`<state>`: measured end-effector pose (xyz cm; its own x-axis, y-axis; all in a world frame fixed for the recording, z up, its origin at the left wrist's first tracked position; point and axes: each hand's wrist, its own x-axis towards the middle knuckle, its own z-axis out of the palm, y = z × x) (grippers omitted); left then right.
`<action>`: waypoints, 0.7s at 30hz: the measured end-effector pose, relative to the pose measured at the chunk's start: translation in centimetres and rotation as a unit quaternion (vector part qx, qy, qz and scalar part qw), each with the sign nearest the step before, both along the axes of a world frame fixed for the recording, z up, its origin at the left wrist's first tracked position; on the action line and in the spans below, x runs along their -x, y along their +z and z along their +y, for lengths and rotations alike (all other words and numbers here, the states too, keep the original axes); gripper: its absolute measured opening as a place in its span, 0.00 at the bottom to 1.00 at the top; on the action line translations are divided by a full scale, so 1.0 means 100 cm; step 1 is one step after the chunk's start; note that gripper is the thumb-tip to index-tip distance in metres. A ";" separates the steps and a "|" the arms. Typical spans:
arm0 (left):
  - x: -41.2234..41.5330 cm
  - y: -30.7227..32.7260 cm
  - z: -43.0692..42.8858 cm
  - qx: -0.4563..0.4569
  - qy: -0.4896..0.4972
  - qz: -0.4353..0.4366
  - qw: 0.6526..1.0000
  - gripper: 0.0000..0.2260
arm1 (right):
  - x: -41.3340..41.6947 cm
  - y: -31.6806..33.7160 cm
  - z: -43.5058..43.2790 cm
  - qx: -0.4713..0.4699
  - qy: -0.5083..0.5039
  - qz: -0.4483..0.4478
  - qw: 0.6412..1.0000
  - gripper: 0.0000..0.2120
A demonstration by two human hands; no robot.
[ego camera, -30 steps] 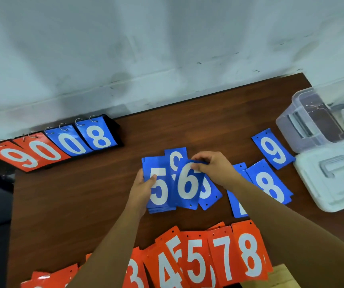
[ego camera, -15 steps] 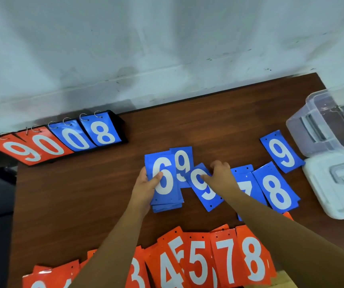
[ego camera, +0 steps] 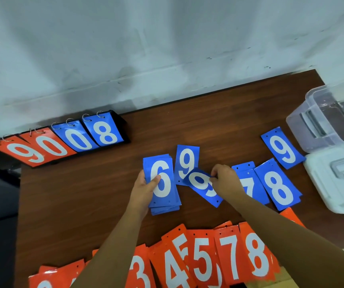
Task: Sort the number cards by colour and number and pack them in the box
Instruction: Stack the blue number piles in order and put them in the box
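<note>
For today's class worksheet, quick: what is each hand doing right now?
Left hand: holds the blue card stack, 6 on top.
Right hand: pinches the tilted blue card at its edge.

Left hand (ego camera: 144, 190) grips a blue stack (ego camera: 164, 196); right hand (ego camera: 226, 180) pinches a tilted blue card (ego camera: 200, 183).

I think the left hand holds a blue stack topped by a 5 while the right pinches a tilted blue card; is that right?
No: the head view shows a 6 topping the blue stack in the left hand; the right hand does pinch the tilted blue card.
</note>
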<state>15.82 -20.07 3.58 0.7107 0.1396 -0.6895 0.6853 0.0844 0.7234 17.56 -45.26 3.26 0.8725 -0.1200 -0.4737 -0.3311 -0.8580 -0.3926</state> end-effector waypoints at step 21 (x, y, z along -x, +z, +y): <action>0.016 0.030 -0.007 0.069 -0.165 0.025 0.984 0.17 | -0.018 0.058 0.042 -0.109 0.227 0.044 0.967 0.07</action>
<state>14.20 -20.73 6.61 0.6659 -0.1905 -0.7214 0.7266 -0.0538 0.6849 19.36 -41.08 9.02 0.7674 0.3764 -0.5190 0.0200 -0.8232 -0.5674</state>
